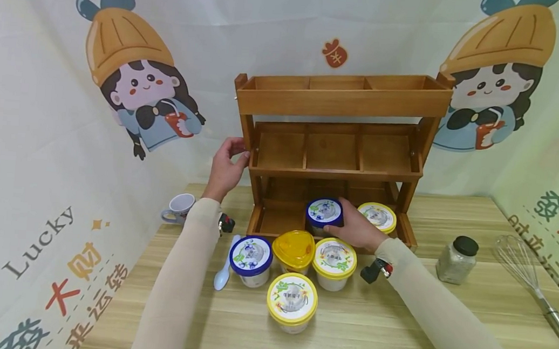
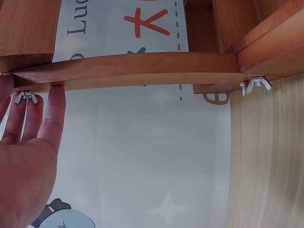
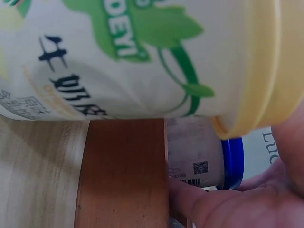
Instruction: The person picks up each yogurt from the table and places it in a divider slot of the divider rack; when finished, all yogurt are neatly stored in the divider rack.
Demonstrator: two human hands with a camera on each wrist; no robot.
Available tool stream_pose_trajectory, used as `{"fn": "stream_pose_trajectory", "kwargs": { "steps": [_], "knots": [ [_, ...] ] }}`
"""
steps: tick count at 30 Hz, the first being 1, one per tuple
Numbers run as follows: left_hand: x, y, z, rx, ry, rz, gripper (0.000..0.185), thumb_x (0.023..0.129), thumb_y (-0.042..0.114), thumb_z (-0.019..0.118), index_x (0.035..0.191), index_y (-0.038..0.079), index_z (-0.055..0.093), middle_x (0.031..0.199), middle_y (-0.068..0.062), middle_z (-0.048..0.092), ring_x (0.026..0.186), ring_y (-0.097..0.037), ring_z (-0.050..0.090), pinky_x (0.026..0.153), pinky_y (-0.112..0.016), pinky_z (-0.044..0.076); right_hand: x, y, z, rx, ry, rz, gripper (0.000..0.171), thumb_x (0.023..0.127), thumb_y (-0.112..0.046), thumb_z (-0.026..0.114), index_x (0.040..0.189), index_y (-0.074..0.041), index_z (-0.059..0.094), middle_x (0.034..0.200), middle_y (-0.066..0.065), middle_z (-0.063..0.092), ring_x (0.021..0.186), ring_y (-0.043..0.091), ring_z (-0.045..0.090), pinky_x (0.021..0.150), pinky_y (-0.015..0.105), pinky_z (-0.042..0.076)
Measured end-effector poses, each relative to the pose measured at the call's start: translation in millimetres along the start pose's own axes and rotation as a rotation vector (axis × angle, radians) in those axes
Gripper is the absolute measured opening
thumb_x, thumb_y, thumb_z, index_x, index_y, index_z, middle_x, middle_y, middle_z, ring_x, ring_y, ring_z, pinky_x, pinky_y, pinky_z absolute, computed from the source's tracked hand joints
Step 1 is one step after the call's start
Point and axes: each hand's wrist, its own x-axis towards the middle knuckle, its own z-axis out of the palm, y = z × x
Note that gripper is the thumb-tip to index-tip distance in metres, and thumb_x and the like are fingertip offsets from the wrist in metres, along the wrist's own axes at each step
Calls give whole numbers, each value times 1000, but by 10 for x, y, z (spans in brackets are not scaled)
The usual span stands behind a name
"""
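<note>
Blue-lidded cup (image 1: pixel 324 212) gripped by right hand (image 1: pixel 355 229), sitting in the middle slot of the wooden rack's (image 1: pixel 343 98) bottom tier.
Fingers curled round the cup's right side; yellow-lidded cup (image 1: pixel 377 216) just beyond that hand, in the next slot. Left hand (image 1: pixel 226 165) on the rack's left upright, fingers straight and flat against the wood by a wing nut (image 2: pixel 24 98). Four more cups on the table nearer than the right hand.

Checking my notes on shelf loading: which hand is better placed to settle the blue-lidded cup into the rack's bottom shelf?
Probably the right hand: its fingers already hold the blue-lidded cup at the wooden rack's bottom shelf. The left hand rests against the rack's left upright, away from the cups.
</note>
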Motion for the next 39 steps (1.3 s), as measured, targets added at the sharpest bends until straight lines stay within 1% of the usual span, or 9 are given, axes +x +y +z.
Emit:
{"fn": "stream_pose_trajectory", "kwargs": {
  "steps": [3, 9, 15, 21, 25, 28, 30, 33, 39],
  "knots": [
    [-1, 8, -2, -6, 0, 1, 36, 105, 9, 62, 139, 3, 56, 134, -19, 64, 130, -31, 62, 100, -44, 63, -19, -17, -7, 1, 22, 6, 98, 99, -34, 72, 165, 6, 13, 170, 33, 24, 156, 49, 31, 131, 62, 26],
    [6, 2, -9, -23, -4, -4, 35, 105, 9, 63, 139, 3, 57, 135, -19, 64, 132, -30, 61, 102, -45, 62, -44, -45, -36, -24, 64, -21, 95, 98, -35, 74, 164, 6, 20, 166, 33, 31, 152, 49, 37, 129, 63, 30],
    [8, -4, -19, -25, -3, -19, 35, 105, 9, 63, 139, 4, 57, 135, -19, 64, 132, -30, 61, 101, -44, 63, -56, -85, -56, -40, 86, -30, 93, 98, -34, 74, 165, 3, 22, 168, 30, 30, 153, 48, 37, 128, 63, 31],
    [-3, -13, -21, -19, -5, -31, 35, 105, 9, 62, 140, 4, 56, 136, -19, 63, 133, -30, 60, 101, -43, 63, -86, -98, -83, -9, 102, -45, 90, 99, -33, 73, 165, 2, 23, 169, 29, 31, 154, 48, 36, 129, 62, 30],
    [-5, -13, -16, -16, -8, -32, 35, 106, 9, 62, 140, 5, 56, 136, -17, 63, 133, -29, 61, 101, -42, 63, -137, -96, -131, 39, 111, -68, 87, 100, -32, 73, 165, 1, 25, 168, 28, 34, 151, 47, 41, 125, 61, 38],
    [5, -5, -9, -16, -5, -20, 35, 105, 9, 62, 139, 5, 57, 135, -18, 64, 133, -29, 61, 101, -42, 63, -186, -92, -170, 80, 122, -86, 86, 100, -30, 73, 165, -2, 25, 168, 26, 35, 150, 47, 43, 121, 59, 43],
    [11, 1, -9, -17, 0, -11, 35, 105, 8, 62, 139, 4, 57, 135, -18, 64, 133, -30, 61, 101, -43, 63, -227, -94, -186, 98, 127, -106, 85, 100, -27, 73, 165, -2, 26, 167, 26, 36, 150, 47, 43, 120, 59, 45],
    [9, -3, -12, -8, 1, -16, 34, 105, 9, 62, 139, 5, 57, 134, -18, 64, 132, -30, 61, 101, -44, 63, -296, -97, -191, 121, 130, -127, 82, 100, -25, 73, 164, -2, 28, 166, 25, 38, 151, 46, 42, 118, 58, 46],
    [5, -16, -9, -8, -5, -22, 35, 105, 9, 62, 139, 5, 57, 135, -18, 64, 133, -29, 61, 100, -43, 63, -414, -65, -189, 139, 158, -143, 71, 101, -22, 72, 160, -3, 37, 162, 24, 45, 148, 45, 46, 114, 55, 52]
  ]
}}
